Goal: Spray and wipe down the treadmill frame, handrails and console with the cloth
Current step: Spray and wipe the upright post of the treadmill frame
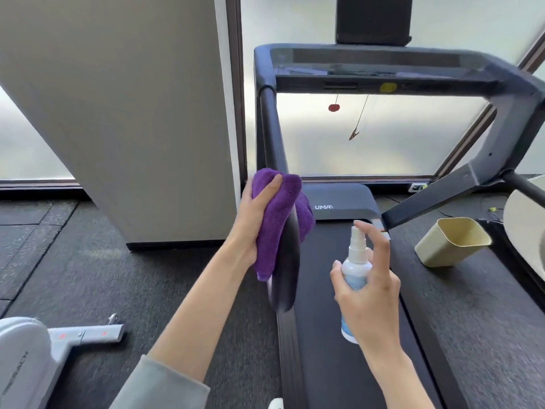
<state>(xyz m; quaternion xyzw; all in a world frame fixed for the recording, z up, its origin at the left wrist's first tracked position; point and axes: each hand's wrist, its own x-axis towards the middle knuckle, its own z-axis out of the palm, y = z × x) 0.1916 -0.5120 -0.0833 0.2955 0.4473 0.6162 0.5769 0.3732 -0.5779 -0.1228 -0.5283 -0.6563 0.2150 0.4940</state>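
Note:
A dark treadmill fills the right half of the head view. Its console (377,62) runs across the top and its black belt (333,335) runs toward me. My left hand (253,219) grips a purple cloth (280,208) wrapped around the left handrail (287,261), near the rail's rounded lower end. My right hand (371,287) holds a white spray bottle (355,270) upright over the belt, index finger resting on the nozzle top. The right handrail (501,137) slopes down at the far right.
A cream plastic bin (451,243) sits tilted on the floor right of the belt. A wide grey pillar (141,113) stands left of the treadmill. A grey machine part (38,352) lies at the lower left on dark rubber flooring. A red safety clip (333,107) hangs under the console.

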